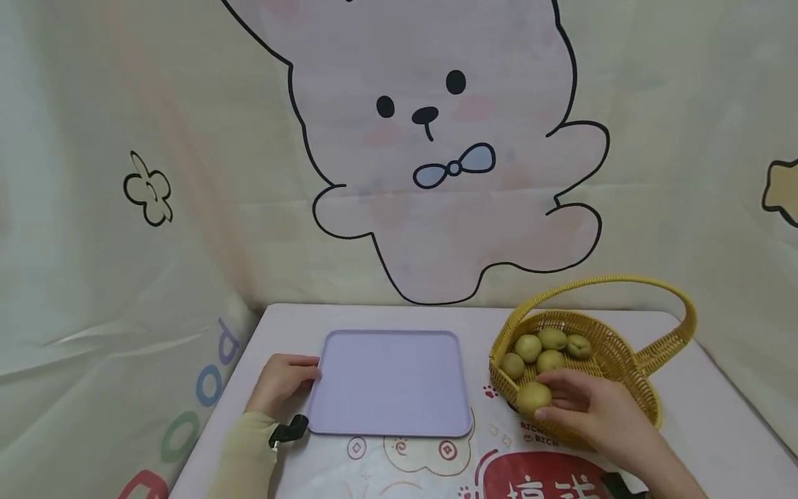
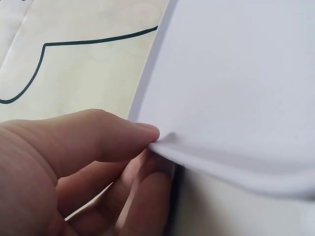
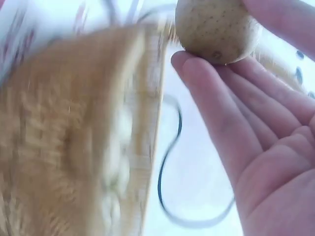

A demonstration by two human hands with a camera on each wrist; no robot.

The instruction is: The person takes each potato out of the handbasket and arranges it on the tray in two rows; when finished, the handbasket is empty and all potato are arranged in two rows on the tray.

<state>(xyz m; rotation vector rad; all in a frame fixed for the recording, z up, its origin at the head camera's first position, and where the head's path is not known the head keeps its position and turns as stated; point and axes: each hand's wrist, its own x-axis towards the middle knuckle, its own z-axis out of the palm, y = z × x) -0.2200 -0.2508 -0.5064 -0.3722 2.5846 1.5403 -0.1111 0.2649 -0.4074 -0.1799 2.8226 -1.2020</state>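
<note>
My left hand (image 1: 284, 379) grips the left rim of a pale lilac tray (image 1: 389, 381). In the left wrist view the thumb (image 2: 133, 135) lies over the rim near a corner, with curled fingers below it. My right hand (image 1: 601, 409) holds a round, yellow-brown potato (image 1: 534, 399) between thumb and fingers, over the near left edge of a yellow woven basket (image 1: 614, 346). Dark specks dot the potato's skin in the right wrist view (image 3: 216, 29). Several similar potatoes (image 1: 551, 338) lie together at the basket's left side.
The basket's tall handle (image 1: 611, 281) arches over it and leans to the right. The white tabletop (image 1: 287, 326) carries a printed pattern with red lettering (image 1: 555, 478) at the front. Behind it hangs a cloth (image 1: 654, 208) with a cartoon bear.
</note>
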